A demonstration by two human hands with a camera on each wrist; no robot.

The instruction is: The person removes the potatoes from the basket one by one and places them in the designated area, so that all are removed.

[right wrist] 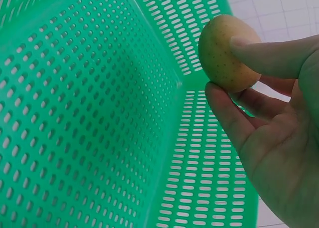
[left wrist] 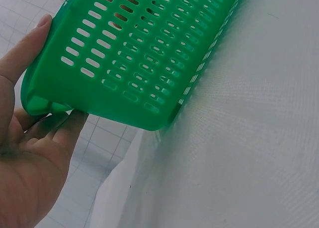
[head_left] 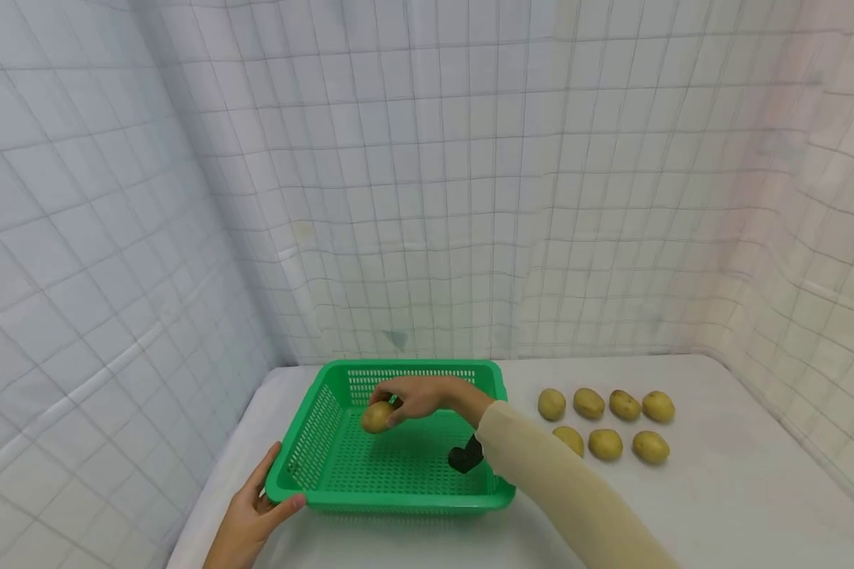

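Note:
My right hand (head_left: pixel 416 397) holds a yellow-brown potato (head_left: pixel 377 417) over the inside of a green plastic basket (head_left: pixel 398 500). In the right wrist view the thumb lies on one side of the potato (right wrist: pixel 224 53) and the fingers support it from the other, with the perforated basket floor (right wrist: pixel 75 113) below. At the basket's near left corner is my left hand (head_left: pixel 247 514), its thumb over the rim. From the left wrist view, the fingers of this hand (left wrist: pixel 35 153) curl under the rim while the thumb presses the outer edge.
On the white table (head_left: pixel 726 490), right of the basket, several potatoes (head_left: pixel 605 444) lie in two rows, one partly behind my right sleeve (head_left: pixel 562 482). A black wrist-camera piece (head_left: pixel 466 456) hangs below my right wrist. Grid-patterned white cloth (head_left: pixel 427 197) encloses the back and sides.

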